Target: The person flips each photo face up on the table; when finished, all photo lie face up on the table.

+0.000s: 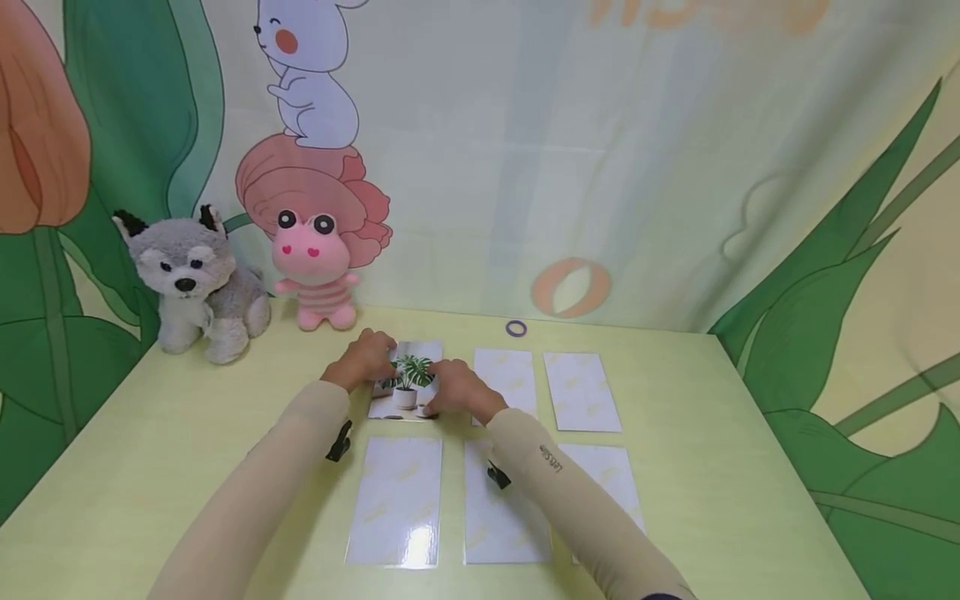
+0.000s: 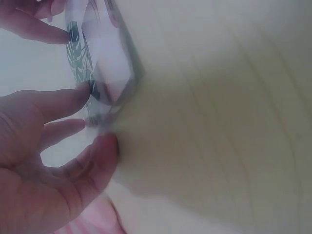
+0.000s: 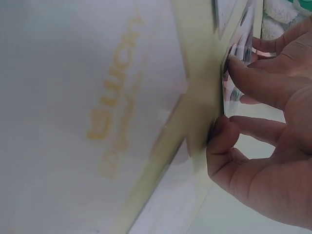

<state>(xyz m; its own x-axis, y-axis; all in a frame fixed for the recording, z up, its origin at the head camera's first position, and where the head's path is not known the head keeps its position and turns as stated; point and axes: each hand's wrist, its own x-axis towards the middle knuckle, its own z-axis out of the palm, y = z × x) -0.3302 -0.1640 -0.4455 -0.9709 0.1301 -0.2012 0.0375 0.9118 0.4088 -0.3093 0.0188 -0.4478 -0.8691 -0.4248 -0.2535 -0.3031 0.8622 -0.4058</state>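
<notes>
A glossy photo (image 1: 406, 398) of a potted plant faces up in the back row, held along both sides. My left hand (image 1: 365, 360) grips its left side; the left wrist view shows the thumb on the photo and the fingers (image 2: 105, 151) bent at its edge. My right hand (image 1: 461, 390) holds the right side, its thumb (image 3: 253, 80) on the picture and a curled finger at the edge. Just right of it lies a face-down photo (image 1: 506, 375), partly hidden by that hand. In the right wrist view, yellow lettering marks a white photo back (image 3: 83, 97).
More photos lie white side up: one at back right (image 1: 582, 392), several in the front row, including a front left one (image 1: 395, 500). A purple ring (image 1: 516, 328) lies near the curtain. A husky plush (image 1: 191, 283) and a pink plush (image 1: 318, 267) sit at back left.
</notes>
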